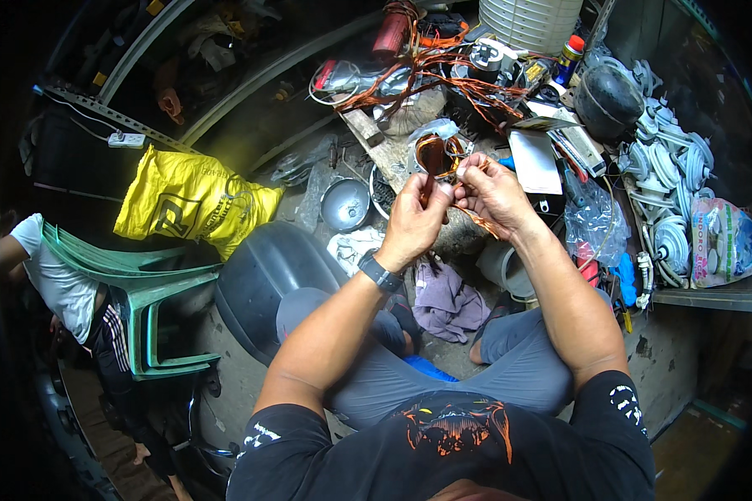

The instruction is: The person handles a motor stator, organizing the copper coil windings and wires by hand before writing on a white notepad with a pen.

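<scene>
- Wire (pixel 480 221): thin copper-orange strands held up between the two hands, over the floor in front of the knees; some run across from one set of fingertips to the other, and a loose bunch slants down below the right fingers
- Left hand (pixel 418 215): thumb and fingers bent in, gripping the wire; a dark reddish-brown strip (pixel 430 157) rises between thumb and index finger, and whether it joins the wire I cannot tell
- Right hand (pixel 495 196): thumb and index finger pinched narrow on the wire, the other fingers curled beneath, close beside the left thumb
- Coil (pixel 457 147): a ring with copper windings, just beyond the fingertips; whether the wire runs into it is hidden by the hands
- Yellow bag (pixel 196 199): dark printed logo and lettering, partly creased, well apart on the left
- Printed bag (pixel 725 244): white and blue with pink marks and lettering, beside white plastic parts (pixel 664 163) on the right
- Can (pixel 569 60): blue with a red cap, its label too small to read
- Shirt (pixel 459 430): black, orange picture on the chest, white print on the sleeves
</scene>
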A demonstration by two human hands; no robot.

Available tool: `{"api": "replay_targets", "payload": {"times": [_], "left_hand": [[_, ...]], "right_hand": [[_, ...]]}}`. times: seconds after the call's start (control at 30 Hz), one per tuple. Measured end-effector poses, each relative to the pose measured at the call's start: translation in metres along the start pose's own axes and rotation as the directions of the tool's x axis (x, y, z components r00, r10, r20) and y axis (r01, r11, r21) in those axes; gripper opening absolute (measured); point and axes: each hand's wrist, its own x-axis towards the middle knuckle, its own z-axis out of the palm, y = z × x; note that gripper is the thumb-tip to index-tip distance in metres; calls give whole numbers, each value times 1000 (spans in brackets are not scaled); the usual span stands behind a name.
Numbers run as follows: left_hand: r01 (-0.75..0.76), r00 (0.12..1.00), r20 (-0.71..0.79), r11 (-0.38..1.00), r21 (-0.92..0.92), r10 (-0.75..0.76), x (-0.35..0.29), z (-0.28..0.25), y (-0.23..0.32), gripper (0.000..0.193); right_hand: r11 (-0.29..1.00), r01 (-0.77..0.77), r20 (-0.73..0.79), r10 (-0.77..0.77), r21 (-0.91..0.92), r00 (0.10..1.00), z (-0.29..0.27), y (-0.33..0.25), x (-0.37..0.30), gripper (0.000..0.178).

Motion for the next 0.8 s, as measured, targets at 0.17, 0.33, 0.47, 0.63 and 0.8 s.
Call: {"api": "replay_targets", "payload": {"times": [0.17,0.33,0.47,0.63,0.8], "left_hand": [[-58,993,91,981,-187,76,8,-13,8,21],[186,972,202,917,-353,-119,13,-38,19,17],[354,899,384,867,-350,-212,12,-54,25,19],[-250,921,348,949,190,174,7,-55,31,16],[-472,881,244,777,417,405,5,-53,26,11]], "right_hand": [[1000,-15,56,15,13,998,5,-13,0,14],[-183,591,534,-682,-786,500,14,-50,-27,62],[-542,603,811,-393,-585,434,11,-56,-31,41],[115,610,558,-303,-784,773,-1,-22,-25,14],[929,-226,232,298,-292,926,-3,-16,-25,31]]}}
